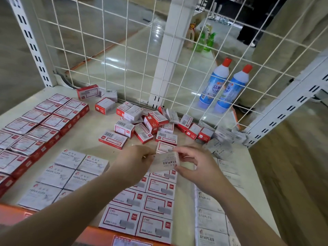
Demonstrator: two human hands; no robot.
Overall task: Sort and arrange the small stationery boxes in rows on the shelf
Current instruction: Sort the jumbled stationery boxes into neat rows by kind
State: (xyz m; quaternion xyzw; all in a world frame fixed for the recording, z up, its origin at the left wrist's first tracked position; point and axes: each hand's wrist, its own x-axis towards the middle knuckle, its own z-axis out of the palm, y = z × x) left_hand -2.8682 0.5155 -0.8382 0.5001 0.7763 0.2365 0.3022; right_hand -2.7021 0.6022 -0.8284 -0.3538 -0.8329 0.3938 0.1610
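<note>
Shelf with wire-mesh back. Four row blocks laid: red left, paper clips, red centre, staples right. Left hand and right hand both pinch one staples box above centre rows. Pile at back unsorted; roughly two-thirds done.

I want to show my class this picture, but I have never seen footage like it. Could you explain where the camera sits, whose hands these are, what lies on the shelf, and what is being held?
There is no robot: a person wears the camera on the head, looking down at both bare hands. The left hand and right hand together pinch a grey staples box. On the shelf lie sorted rows: red-and-white boxes, paper clip boxes and grey staples boxes. An unsorted heap waits near the wire mesh, behind which two blue bottles stand.
</note>
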